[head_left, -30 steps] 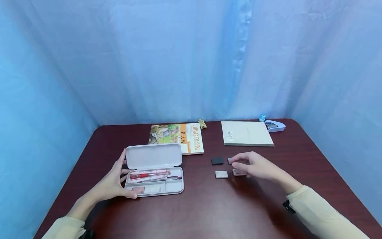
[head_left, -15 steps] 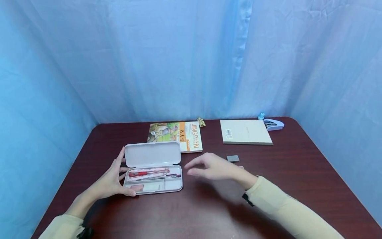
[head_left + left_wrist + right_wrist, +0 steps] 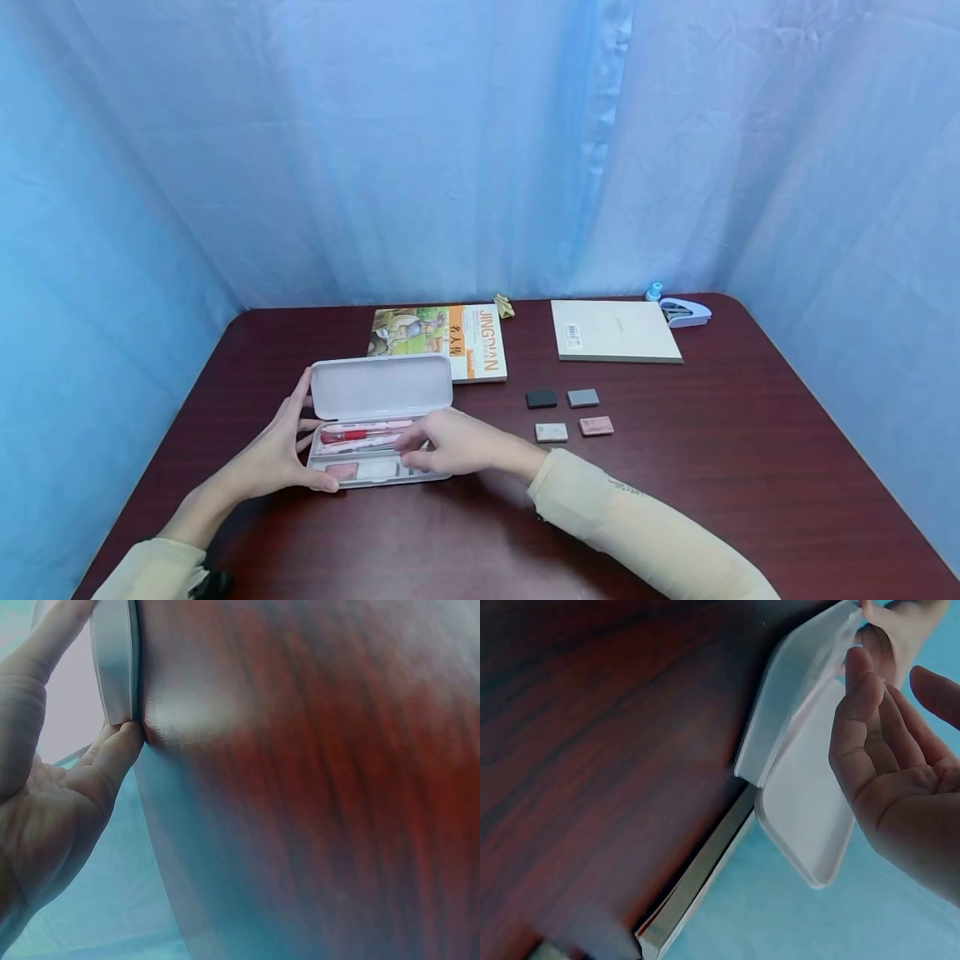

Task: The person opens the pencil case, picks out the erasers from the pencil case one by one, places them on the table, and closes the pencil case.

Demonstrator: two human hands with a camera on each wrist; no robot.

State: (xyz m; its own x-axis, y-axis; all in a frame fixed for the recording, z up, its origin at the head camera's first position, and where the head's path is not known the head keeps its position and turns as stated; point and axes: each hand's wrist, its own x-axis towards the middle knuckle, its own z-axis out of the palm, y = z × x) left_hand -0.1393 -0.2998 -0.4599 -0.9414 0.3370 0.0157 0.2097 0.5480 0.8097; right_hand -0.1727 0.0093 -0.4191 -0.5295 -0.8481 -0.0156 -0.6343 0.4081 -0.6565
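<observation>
A white pencil case (image 3: 381,390) lies with its lid raised. My left hand (image 3: 273,458) grips its left end, thumb at the front edge and fingers along the side and behind the lid. Inside are several pens, including a red pen (image 3: 354,435), plus a pink eraser (image 3: 342,472) and a white eraser (image 3: 377,470) in the front compartment. My right hand (image 3: 459,442) is over the case's right half, hiding that part. Its fingers are loosely bent, and in the right wrist view the thumb stands apart from them with nothing between.
Right of the case lie a black eraser (image 3: 542,399), a grey eraser (image 3: 582,398), a whitish eraser (image 3: 551,432) and a pink block (image 3: 596,426). An illustrated book (image 3: 483,342) is behind the lid. Farther right are a pale notebook (image 3: 618,332) and a lilac device (image 3: 686,312).
My right hand has travelled left, from above the small erasers to over the pencil case. Those erasers now show uncovered on the table. My left hand keeps its hold on the case.
</observation>
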